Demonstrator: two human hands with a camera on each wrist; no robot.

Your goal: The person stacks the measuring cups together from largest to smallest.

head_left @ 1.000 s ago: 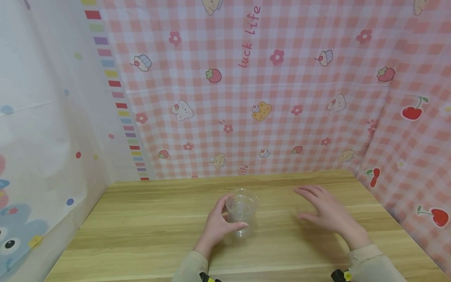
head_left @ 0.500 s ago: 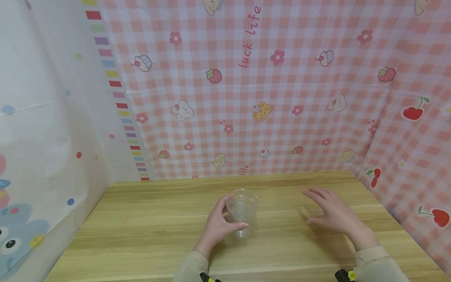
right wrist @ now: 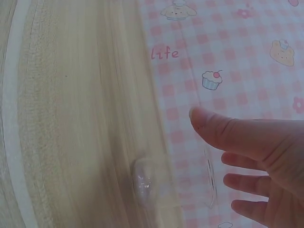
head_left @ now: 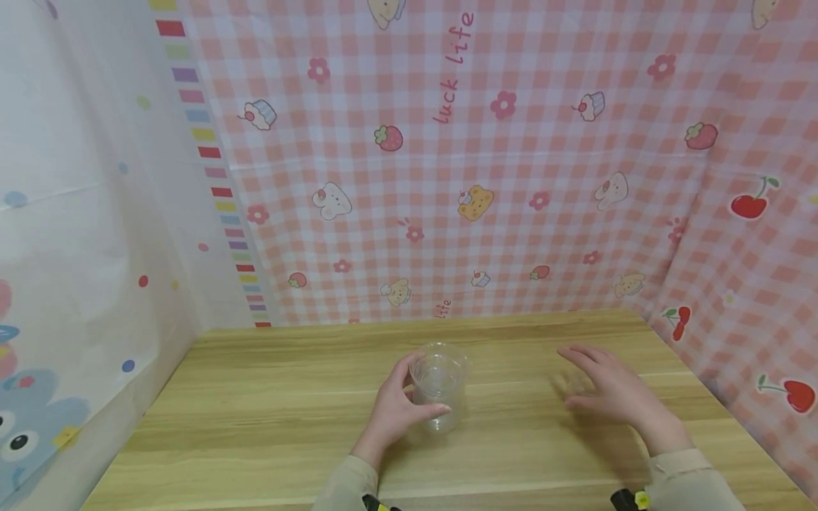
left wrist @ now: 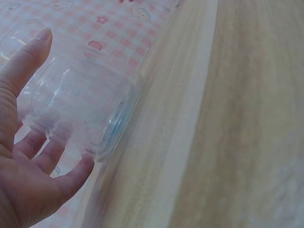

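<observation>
My left hand (head_left: 399, 408) holds a clear plastic cup (head_left: 441, 387) upright on the wooden table, thumb on the near side and fingers around the far side. In the left wrist view, its thumb crosses the cup wall and its fingertips show below, near the base. My right hand (head_left: 610, 387) is farther right, with thumb and fingers parted in a wide curve. A second clear cup-like thing (right wrist: 143, 183) shows beside these fingers in the right wrist view, its base toward the table. It is very faint, and I cannot tell whether the hand touches it.
The wooden table (head_left: 275, 419) runs back to a pink checked curtain (head_left: 358, 163) printed with cakes, flowers and animals. A white sheet (head_left: 83, 213) with colored dots hangs at the left. Another checked cloth with cherries (head_left: 767, 284) hangs at the right.
My right hand has moved a short way to the right, slower over the last half second. The left hand and its cup stay where they were.
</observation>
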